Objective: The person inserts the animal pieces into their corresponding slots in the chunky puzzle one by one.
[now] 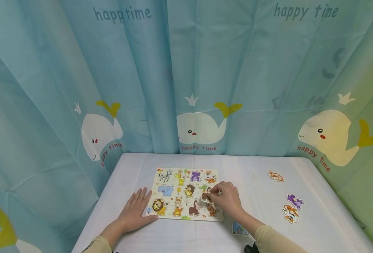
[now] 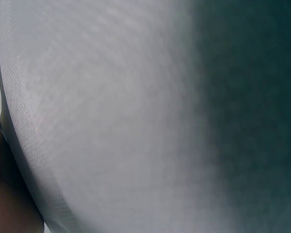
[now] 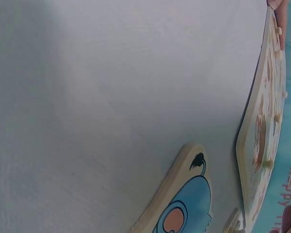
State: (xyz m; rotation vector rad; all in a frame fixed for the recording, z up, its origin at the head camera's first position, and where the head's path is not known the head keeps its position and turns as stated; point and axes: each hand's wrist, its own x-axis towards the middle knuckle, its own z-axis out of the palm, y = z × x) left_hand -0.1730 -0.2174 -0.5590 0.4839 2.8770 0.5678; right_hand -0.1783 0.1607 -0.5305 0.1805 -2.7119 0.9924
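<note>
A cream wooden puzzle board point(image 1: 186, 218) with printed animals lies on the table. My left hand point(image 1: 135, 212) rests spread at its left edge, fingers straight. A sliver of that hand shows at the left of the left wrist view. My right hand point(image 1: 227, 199) pinches a brown animal puzzle piece point(image 1: 206, 196) between thumb and fingers. This piece overlaps the green crocodile picture point(image 1: 203, 188), above the monkey picture point(image 1: 212, 210). By my right forearm lies a blue elephant piece point(image 1: 238, 229), also seen flat on the cloth in the right wrist view point(image 3: 186, 201).
Toward the table's right side lie a purple hippo piece point(image 1: 295, 201), a tiger piece point(image 1: 290, 213) touching or close beside it, and an orange animal piece point(image 1: 275, 176) farther back. A blue whale-print curtain point(image 1: 154, 88) hangs behind the white table point(image 1: 252, 168).
</note>
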